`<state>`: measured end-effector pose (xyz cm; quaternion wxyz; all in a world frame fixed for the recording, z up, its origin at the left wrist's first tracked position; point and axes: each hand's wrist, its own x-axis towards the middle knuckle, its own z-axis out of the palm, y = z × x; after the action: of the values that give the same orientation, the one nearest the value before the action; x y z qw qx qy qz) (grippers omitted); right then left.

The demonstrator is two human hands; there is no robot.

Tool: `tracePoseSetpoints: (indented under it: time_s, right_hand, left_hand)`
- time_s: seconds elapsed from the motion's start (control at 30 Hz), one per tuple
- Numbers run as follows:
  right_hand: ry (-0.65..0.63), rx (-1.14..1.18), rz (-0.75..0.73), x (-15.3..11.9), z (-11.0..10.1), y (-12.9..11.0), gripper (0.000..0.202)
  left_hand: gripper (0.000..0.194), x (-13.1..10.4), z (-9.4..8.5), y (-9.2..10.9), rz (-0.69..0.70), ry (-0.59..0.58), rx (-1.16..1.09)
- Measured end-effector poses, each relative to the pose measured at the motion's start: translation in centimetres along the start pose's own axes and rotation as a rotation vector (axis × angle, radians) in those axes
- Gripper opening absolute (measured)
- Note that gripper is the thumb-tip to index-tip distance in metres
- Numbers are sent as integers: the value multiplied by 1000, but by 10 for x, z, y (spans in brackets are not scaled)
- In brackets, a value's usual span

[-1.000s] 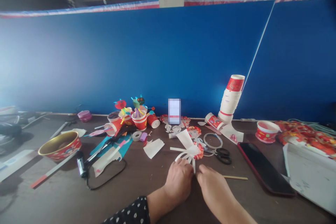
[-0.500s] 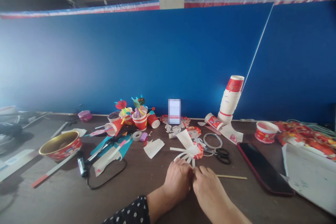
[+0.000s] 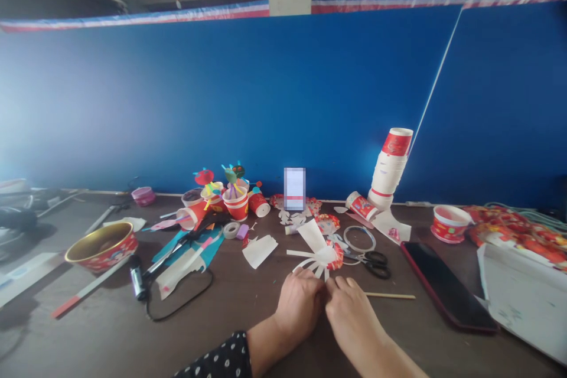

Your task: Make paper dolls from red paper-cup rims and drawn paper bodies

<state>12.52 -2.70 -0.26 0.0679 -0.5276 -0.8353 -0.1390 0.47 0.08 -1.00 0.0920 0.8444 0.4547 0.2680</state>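
Note:
A paper cup (image 3: 325, 256), cut into white strips that fan out, lies in front of my hands with its red printed side partly showing. My left hand (image 3: 299, 302) is closed at the near strips, fingers curled down. Close beside it, my right hand (image 3: 353, 314) is closed too, and the two sets of fingertips meet at the end of one strip. The pinched end is hidden by the fingers. A thin wooden stick (image 3: 392, 296) sticks out to the right from behind my right hand; whether the fingers hold it I cannot tell.
Black scissors (image 3: 376, 264) and a tape roll (image 3: 359, 239) lie right of the cut cup. Farther right are a phone (image 3: 447, 286) and a paper bowl (image 3: 449, 223). A leaning cup stack (image 3: 388, 171) stands behind. At left are a glue gun (image 3: 138, 279) and a gold-lined bowl (image 3: 104, 248).
Almost nothing differs. My hands stay together at the strip, with only a slight shift of the fingers and of the stick's visible end.

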Motion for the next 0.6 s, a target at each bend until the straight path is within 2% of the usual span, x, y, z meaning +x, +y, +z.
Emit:
tracePoseSetpoints:
  time_s: [0.3, 0.5, 0.6]
  right_hand:
    - [-101, 50, 36, 1, -8, 3, 21]
    - [-93, 271, 135, -5, -23, 21, 32]
    - [-86, 321, 124, -8, -29, 23, 32]
  left_hand:
    - [19, 6, 1, 0, -16, -20, 5]
    - [14, 6, -4, 3, 29, 0, -12]
    - [14, 6, -3, 3, 26, -9, 31]
